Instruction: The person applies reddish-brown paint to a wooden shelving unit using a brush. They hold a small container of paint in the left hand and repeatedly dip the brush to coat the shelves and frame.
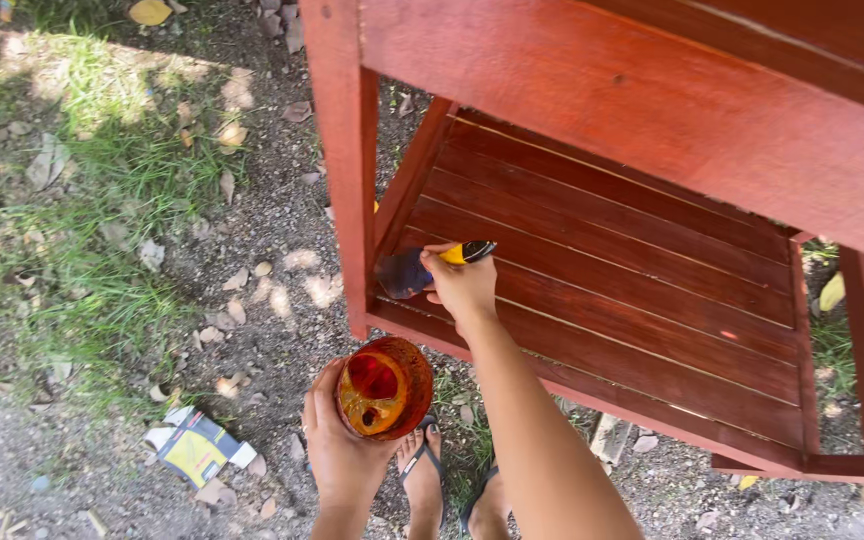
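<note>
Two hands logged, nearest first. My left hand (340,450) cups a small can (384,388) of red-brown stain, held low above my sandalled feet (442,480) and gravel (262,300). My right hand (464,288) is closed round a yellow-and-black brush (432,265), bristles touching the near left corner of the lower slatted shelf (632,290) of a red wooden stand (592,90). Beyond: torn packet (197,447), dry leaves, grass (62,250). Risks, as I judge: the can looks tilted and could slop; loaded bristles could drip onto gravel or feet. Bristles blurred; the stand's top and right side are cut off.
</note>
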